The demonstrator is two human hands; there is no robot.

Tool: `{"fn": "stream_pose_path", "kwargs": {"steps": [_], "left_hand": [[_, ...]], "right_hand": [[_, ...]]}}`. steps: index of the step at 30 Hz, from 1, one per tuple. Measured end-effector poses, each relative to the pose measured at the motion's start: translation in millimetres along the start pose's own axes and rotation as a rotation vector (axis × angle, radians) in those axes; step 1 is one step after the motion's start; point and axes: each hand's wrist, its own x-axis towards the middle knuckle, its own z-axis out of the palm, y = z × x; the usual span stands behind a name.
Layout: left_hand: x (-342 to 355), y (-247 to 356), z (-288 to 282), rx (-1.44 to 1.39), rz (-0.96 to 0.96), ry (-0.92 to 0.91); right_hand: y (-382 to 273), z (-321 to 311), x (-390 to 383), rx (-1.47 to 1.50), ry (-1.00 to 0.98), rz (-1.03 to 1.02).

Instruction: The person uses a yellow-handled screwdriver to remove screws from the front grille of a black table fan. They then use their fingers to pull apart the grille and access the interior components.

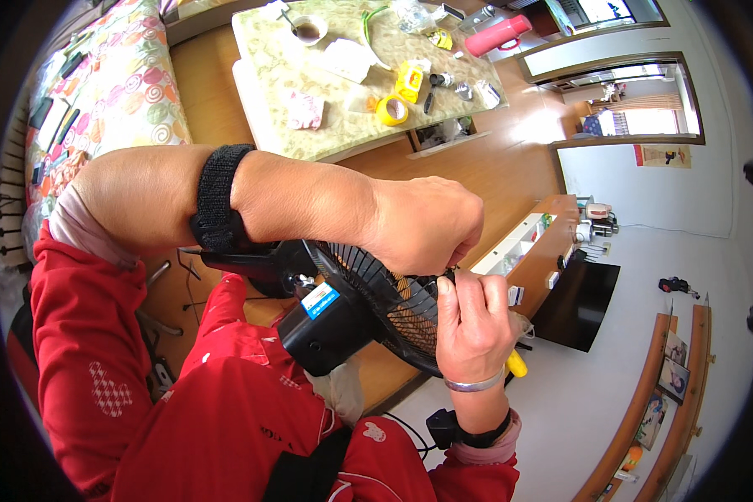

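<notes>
A black electric fan (410, 311) is tilted in front of my body, with its wire guard facing away and its motor housing (316, 339) toward me. My left hand (431, 219) reaches across over the guard, fingers curled down at its rim; the fingertips are hidden. Close beside it, my right hand (475, 322) is closed at the same rim, thumb up against a small black part (450, 274). A yellow handle-like piece (517, 364) shows behind my right wrist; whether that hand grips it is hidden.
A marble-patterned table (263, 71) beyond holds a yellow tape roll (391, 110), a bowl (309, 30), a pink flask (498, 35) and papers. A patterned bed (134, 84) lies left. To the right are a wooden cabinet (560, 209), a dark television (577, 305) and a wall shelf (690, 376).
</notes>
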Motion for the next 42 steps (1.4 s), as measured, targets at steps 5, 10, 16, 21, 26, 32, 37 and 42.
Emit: {"fn": "stream_pose_path", "kwargs": {"steps": [5,10,16,21,26,32,37,42], "left_hand": [[-3.5,12.2,11.9,0.022,-0.223,0.05],[-16.9,8.9,22.1,-0.171,-0.177,0.193],[-19.8,2.0,29.9,-0.028,0.006,0.284],[-15.0,-10.8,30.6,0.072,0.161,0.267],[-11.8,-14.8,30.1,0.166,0.349,0.315],[-13.7,10.6,27.3,0.203,-0.068,0.154],[-5.8,12.9,23.6,0.152,-0.114,0.113],[-13.1,-5.6,30.5,-0.036,0.042,0.24]], "right_hand": [[-0.1,0.9,-0.9,0.005,0.02,0.006],[0.3,-1.3,-2.0,0.008,0.016,0.011],[-0.5,-1.4,-0.8,-0.016,0.018,-0.004],[-1.2,-1.7,0.6,-0.011,0.015,-0.011],[-1.3,-1.9,1.3,-0.017,0.011,-0.023],[-0.8,0.3,1.5,-0.022,0.015,-0.018],[2.0,0.5,0.5,0.001,0.015,-0.014],[5.9,-2.8,0.9,0.092,-0.016,0.036]]}}
